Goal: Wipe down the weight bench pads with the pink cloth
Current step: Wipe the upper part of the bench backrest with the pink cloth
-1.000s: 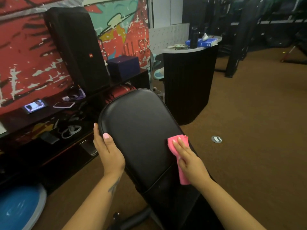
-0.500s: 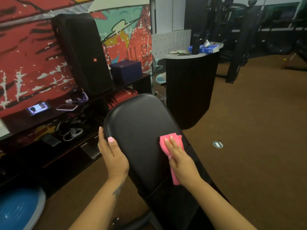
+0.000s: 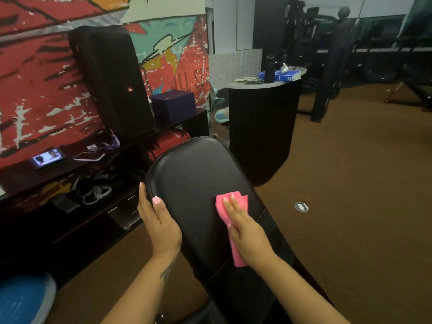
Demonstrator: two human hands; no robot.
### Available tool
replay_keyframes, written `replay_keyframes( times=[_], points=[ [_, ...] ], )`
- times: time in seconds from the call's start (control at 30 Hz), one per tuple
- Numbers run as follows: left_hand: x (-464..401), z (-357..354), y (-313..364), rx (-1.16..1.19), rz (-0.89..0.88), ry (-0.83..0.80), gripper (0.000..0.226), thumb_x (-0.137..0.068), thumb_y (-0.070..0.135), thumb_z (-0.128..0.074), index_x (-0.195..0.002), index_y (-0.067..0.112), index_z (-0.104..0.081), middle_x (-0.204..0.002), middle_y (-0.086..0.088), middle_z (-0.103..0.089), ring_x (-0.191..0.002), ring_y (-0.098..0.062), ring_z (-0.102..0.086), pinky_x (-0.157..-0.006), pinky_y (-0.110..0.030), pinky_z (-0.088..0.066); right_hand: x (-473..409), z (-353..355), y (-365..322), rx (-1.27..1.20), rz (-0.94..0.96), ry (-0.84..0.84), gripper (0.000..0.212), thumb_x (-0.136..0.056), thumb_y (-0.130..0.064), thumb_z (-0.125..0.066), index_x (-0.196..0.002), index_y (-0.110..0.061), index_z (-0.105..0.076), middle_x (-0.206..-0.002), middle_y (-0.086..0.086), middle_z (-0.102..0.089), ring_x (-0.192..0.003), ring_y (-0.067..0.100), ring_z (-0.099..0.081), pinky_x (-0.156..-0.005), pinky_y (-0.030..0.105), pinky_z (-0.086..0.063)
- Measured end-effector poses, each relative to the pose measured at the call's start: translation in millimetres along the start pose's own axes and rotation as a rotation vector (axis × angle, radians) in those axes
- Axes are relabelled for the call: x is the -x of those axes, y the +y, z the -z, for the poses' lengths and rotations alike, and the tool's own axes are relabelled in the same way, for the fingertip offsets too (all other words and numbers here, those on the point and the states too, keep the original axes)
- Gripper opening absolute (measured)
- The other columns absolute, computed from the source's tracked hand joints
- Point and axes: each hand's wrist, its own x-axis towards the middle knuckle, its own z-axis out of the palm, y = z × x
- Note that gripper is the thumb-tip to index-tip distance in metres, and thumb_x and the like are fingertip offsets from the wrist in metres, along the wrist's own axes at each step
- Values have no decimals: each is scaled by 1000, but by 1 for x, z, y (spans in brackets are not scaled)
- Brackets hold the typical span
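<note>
The right hand (image 3: 243, 226) lies flat on the pink cloth (image 3: 230, 215), fingers spread and pressing it against the bench pad (image 3: 198, 174); it pins the cloth rather than gripping it. Compared with a second ago, hand and cloth sit further in from the pad's right edge, nearer the middle of the upper pad, so the stroke is travelling leftward across the surface. The cloth's tail trails back under the wrist, over the seam where the lower pad (image 3: 245, 288) begins. The left hand (image 3: 159, 220) has not shifted: it clasps the pad's left edge, thumb on top and fingers curled round the side, steadying the bench. Judging by this, wiping is under way on the near half of the upper pad; the rounded far end and the lower pad look still to be covered
</note>
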Motion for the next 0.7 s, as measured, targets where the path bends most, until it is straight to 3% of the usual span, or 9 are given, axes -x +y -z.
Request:
replay_keyframes(
  times=[0.13, 0.23, 0.3, 0.4, 0.5, 0.6, 0.7],
  points=[
    [-1, 0, -3, 2, -9, -9, 52, -103, 36, -24, -153, 22, -19, -157, 1, -19, -131, 5, -22, -106, -16, -19, 23, -5, 1, 95, 89, -117, 71, -93, -8, -45, -133, -54, -8, -144, -36, 4, -137, -4, -5, -99, 8, -14],
    [-1, -2, 1, 6, -10, -23, 53, -102, 38, -24, -153, 24, -18, -157, 4, -18, -131, 5, -20, -103, -10, -18, 33, 4, 17, 118, 33, -131, 72, -91, -6, -46, -134, -52, -12, -143, -36, 1, -138, -3, -7, -98, 1, -11],
    [-2, -1, 2, 6, -2, -21, 52, -103, 37, -23, -153, 23, -18, -156, 4, -18, -130, 5, -20, -100, -6, -17, 31, 6, 19, 97, -40, -98, 69, -92, -6, -45, -139, -46, -15, -144, -33, -2, -138, 3, -21, -97, 6, -23],
    [-4, -1, 1, 8, -10, -10, 51, -104, 36, -24, -153, 22, -18, -155, 1, -20, -131, 3, -21, -106, -17, -18, 23, 1, 4, 55, -90, -42, 65, -92, -8, -43, -143, -40, -19, -145, -29, -4, -130, 13, -41, -93, 24, -42],
    [-3, 0, -2, 5, -24, -11, 50, -105, 34, -24, -153, 21, -19, -154, 0, -20, -131, 4, -22, -103, -7, -18, 23, -8, -17, 46, -17, -38, 65, -93, -11, -42, -141, -42, -10, -145, -28, -2, -135, 16, -35, -95, 33, -44],
    [-2, 0, 0, 1, -29, -15, 49, -105, 31, -24, -153, 19, -19, -155, -3, -20, -133, 0, -23, -103, -9, -19, 34, -19, -32, 80, 104, -94, 68, -94, -11, -42, -135, -48, -3, -144, -31, 2, -142, 8, -14, -102, 23, -34],
    [-3, 1, 0, -7, -30, -19, 49, -106, 28, -25, -152, 16, -19, -155, -6, -21, -132, 1, -21, -98, 0, -16, 55, -24, -31, 159, 168, -213, 69, -95, -11, -41, -133, -53, -2, -142, -34, 9, -138, -1, 3, -102, 7, -11]
  ],
)
